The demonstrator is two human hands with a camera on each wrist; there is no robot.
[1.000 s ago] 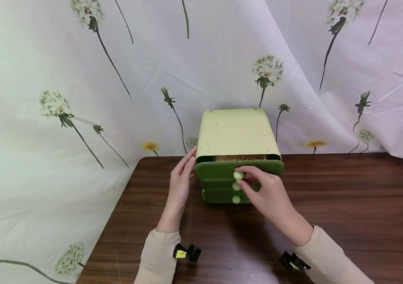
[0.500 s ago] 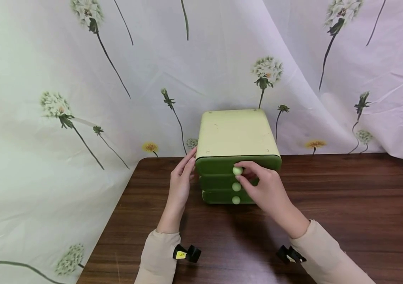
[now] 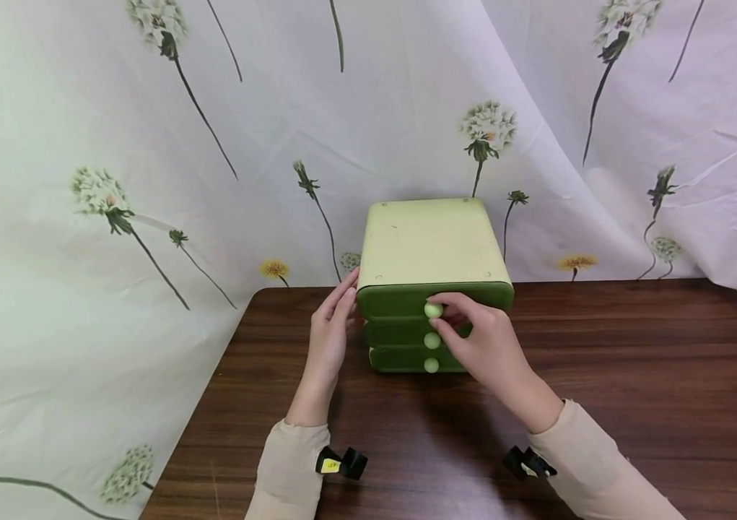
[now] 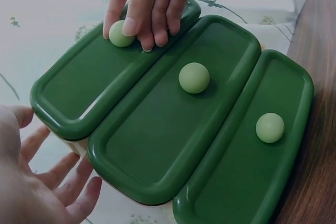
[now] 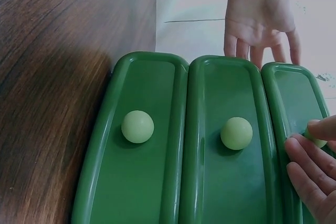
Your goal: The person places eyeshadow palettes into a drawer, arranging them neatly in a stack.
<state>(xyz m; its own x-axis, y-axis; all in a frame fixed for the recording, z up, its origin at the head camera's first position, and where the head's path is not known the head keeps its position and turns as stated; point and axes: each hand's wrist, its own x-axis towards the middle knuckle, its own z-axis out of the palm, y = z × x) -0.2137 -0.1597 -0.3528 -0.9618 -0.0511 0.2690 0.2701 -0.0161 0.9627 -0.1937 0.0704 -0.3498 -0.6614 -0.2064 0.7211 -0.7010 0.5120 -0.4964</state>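
Note:
A small drawer cabinet (image 3: 433,242) with a pale yellow top and three green drawer fronts stands on the table. The top drawer (image 3: 390,302) sits flush under the top, its front level with the casing. My right hand (image 3: 491,343) pinches that drawer's round light-green knob (image 4: 120,33) between thumb and index finger. Against the cabinet's left side rests my left hand (image 3: 331,336), its fingers extended, as the left wrist view also shows. Below, the middle knob (image 4: 194,78) and the bottom knob (image 4: 270,128) are untouched, and both of their drawers look closed.
The dark wooden table (image 3: 615,375) extends to both sides of the cabinet. Close behind it hangs a white cloth (image 3: 407,108) printed with dandelions. Each sleeve carries a black wrist mount, such as the left mount (image 3: 342,463).
The top drawer has gone back into the cabinet, pushed by my right hand on its knob. The gap that showed a brown item with lettering is covered. My left hand has stayed put.

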